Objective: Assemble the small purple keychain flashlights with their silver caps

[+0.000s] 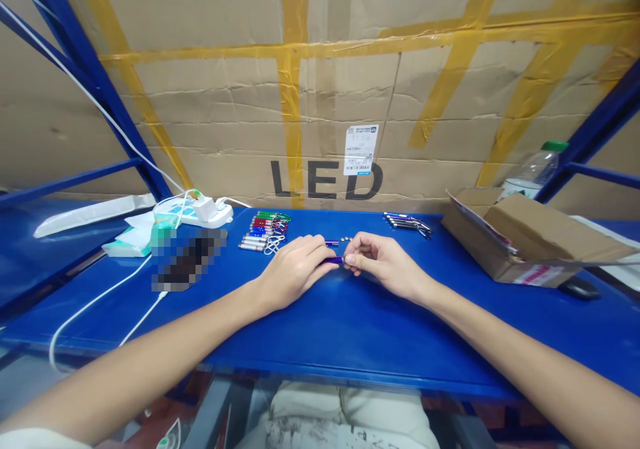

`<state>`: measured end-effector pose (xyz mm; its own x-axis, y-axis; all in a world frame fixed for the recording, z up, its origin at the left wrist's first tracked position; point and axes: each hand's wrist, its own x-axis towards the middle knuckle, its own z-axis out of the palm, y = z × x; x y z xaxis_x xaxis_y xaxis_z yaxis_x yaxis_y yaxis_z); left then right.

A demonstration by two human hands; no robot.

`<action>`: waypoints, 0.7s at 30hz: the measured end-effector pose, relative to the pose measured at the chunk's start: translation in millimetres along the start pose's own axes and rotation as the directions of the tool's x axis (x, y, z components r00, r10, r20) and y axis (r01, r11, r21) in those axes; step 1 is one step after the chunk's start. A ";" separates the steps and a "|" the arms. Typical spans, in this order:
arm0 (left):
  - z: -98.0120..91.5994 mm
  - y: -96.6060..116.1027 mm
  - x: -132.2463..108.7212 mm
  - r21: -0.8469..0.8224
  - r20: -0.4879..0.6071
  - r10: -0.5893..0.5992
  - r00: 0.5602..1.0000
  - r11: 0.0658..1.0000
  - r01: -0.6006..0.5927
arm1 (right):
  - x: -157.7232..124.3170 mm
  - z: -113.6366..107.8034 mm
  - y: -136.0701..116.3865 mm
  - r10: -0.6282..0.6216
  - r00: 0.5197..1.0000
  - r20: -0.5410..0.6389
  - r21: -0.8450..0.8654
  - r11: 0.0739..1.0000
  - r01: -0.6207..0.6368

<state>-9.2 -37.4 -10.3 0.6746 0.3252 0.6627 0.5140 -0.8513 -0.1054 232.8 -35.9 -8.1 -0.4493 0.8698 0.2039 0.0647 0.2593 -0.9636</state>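
Near the middle of the blue table, my left hand (pixel 295 270) is closed round a purple metallic tube (pixel 332 259). The fingertips of my right hand (pixel 383 262) pinch the tube's right end; whether a small part is between them is hidden. Just behind lies another purple piece (pixel 332 243), partly covered by my left hand. A few small silvery pieces (pixel 346 239) rest beside my right fingers. Behind my left hand, several green, red, blue and silver tubes (pixel 260 230) with metal clips lie in a row.
Several dark and blue tubes with clips (pixel 407 223) lie at the back right. An open cardboard box (pixel 530 235) stands further right, near a bottle (pixel 537 169). At left are a power strip (pixel 215 215), white cables, a tissue pack (pixel 127 245) and a blurred dark object (pixel 187 262).
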 end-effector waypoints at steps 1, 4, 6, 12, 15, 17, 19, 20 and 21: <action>0.5 -0.1 -0.4 -0.033 0.008 -0.027 1.000 0.999 0.027 | -0.4 0.9 0.0 -0.027 1.000 -0.016 -0.044 0.999 0.027; 1.7 -0.5 -1.6 -0.049 0.025 -0.054 0.998 0.997 0.055 | -2.1 3.6 1.2 -0.066 0.997 -0.046 -0.138 0.989 0.059; 2.1 -1.1 -2.3 -0.016 0.027 -0.037 0.999 0.999 0.038 | -3.1 5.0 2.5 -0.066 0.997 -0.045 -0.182 0.982 0.057; 1.3 -1.0 -0.2 0.145 0.009 0.080 0.997 0.986 -0.081 | -4.6 5.6 2.1 -0.041 0.999 -0.021 -0.308 0.951 0.033; 1.2 1.5 2.4 0.264 -0.011 0.159 0.987 0.953 -0.151 | -4.2 4.8 1.5 -0.015 1.000 0.008 -0.366 0.931 0.017; 1.8 3.3 3.2 0.332 -0.016 0.194 0.981 0.926 -0.177 | -3.8 4.6 1.5 0.001 1.000 0.026 -0.383 0.924 0.009; 2.6 4.4 3.1 0.377 -0.018 0.215 0.976 0.906 -0.192 | -3.4 4.9 1.5 0.024 0.999 0.037 -0.366 0.931 -0.009; 3.0 4.7 2.9 0.390 -0.019 0.221 0.975 0.900 -0.196 | -3.1 5.2 1.5 0.038 0.999 0.036 -0.347 0.938 -0.023; 3.3 4.7 2.7 0.397 -0.020 0.225 0.974 0.896 -0.199 | -2.9 5.5 1.6 0.056 0.998 0.035 -0.323 0.945 -0.041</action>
<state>-3.2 -39.3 -11.4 0.7624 0.1166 0.6365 0.5366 -0.6637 -0.5211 229.4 -40.3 -11.2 -0.4755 0.8679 0.1439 0.3677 0.3447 -0.8637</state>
